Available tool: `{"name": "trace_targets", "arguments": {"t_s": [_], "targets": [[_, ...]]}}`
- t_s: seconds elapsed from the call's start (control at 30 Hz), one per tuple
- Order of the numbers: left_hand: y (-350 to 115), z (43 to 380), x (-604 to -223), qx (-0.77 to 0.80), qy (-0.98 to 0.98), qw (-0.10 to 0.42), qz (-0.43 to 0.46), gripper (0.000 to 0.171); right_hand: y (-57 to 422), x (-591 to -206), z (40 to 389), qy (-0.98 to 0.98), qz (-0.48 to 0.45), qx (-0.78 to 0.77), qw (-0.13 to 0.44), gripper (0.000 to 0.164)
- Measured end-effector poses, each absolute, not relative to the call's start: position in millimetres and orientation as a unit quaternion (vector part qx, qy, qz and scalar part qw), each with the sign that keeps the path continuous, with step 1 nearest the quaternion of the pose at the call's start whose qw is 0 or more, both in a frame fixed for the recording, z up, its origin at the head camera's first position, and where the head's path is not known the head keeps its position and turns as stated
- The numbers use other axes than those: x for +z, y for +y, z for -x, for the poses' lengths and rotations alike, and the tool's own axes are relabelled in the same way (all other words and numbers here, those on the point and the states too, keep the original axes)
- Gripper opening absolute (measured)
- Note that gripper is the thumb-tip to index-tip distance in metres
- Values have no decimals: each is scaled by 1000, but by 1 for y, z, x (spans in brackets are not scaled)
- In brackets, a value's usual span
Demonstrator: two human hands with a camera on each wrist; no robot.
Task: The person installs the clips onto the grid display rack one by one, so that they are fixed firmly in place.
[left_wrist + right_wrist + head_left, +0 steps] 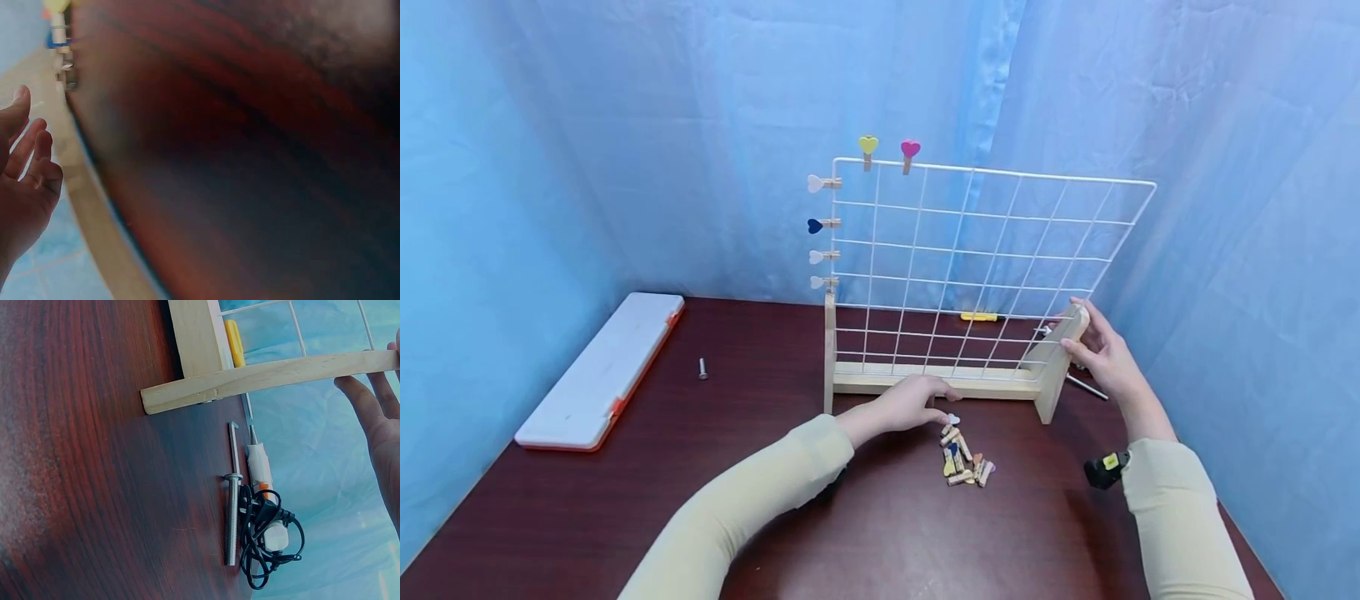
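Observation:
A white wire grid [992, 242] stands tilted in a wooden stand [936, 382]. My right hand [1105, 354] grips the stand's right wooden upright [275, 380], thumb on one face and fingers behind it. Over a small pile of mini clothespins [958, 457] with coloured hearts, my left hand [913, 404] reaches with loosely bent fingers; its fingertips are beside a white-heart clothespin [953, 419]. Whether they touch it I cannot tell. A yellow-heart clothespin [868, 148] and a pink-heart clothespin [910, 152] sit on the grid's top wire. Several more, white and dark blue [815, 226], line its left edge.
At the left lies a white and orange case [602, 371], with a bolt [703, 368] near it. Behind the grid is a yellow-handled tool [978, 317]. Beyond the right upright lie a long bolt [232, 519], a hex key [234, 447] and a black-corded tool [259, 469].

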State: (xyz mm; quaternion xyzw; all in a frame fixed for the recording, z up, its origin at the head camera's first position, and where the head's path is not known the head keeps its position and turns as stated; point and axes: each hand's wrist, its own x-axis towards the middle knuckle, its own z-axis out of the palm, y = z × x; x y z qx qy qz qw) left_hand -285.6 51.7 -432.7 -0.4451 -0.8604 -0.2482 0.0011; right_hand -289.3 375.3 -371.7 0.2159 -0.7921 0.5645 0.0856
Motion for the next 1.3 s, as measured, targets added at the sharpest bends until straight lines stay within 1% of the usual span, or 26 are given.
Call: {"name": "trace_targets", "arguments": {"t_s": [0.2, 0.33, 0.43, 0.6, 0.73, 0.83, 0.93, 1.0, 1.13, 1.3], "targets": [[60, 289, -444, -211, -863, -9, 459, 36, 372, -368, 289, -785, -217, 576, 79, 65], [64, 286, -448, -190, -869, -16, 457, 28, 374, -370, 290, -792, -213, 566, 83, 64], [64, 285, -449, -198, -871, -22, 449, 20, 377, -373, 293, -798, -214, 556, 87, 65], [62, 286, -448, -228, -870, -26, 436, 11, 379, -376, 295, -792, -218, 563, 87, 65], [56, 287, -439, -262, -866, -18, 426, 5, 377, -375, 293, -784, -223, 574, 85, 65], [51, 285, -427, -274, -863, 13, 424, 4, 375, -373, 291, -783, -224, 574, 85, 64], [45, 283, -410, -277, -860, 45, 425, 8, 374, -371, 289, -785, -223, 572, 87, 64], [42, 281, -394, -281, -857, 56, 429, 10, 373, -371, 289, -784, -225, 572, 88, 64], [36, 276, -357, -295, -847, 69, 437, 9, 373, -371, 289, -776, -230, 581, 89, 64], [27, 267, -296, -301, -837, 99, 446, 7, 374, -371, 289, -777, -227, 581, 89, 64]]}}
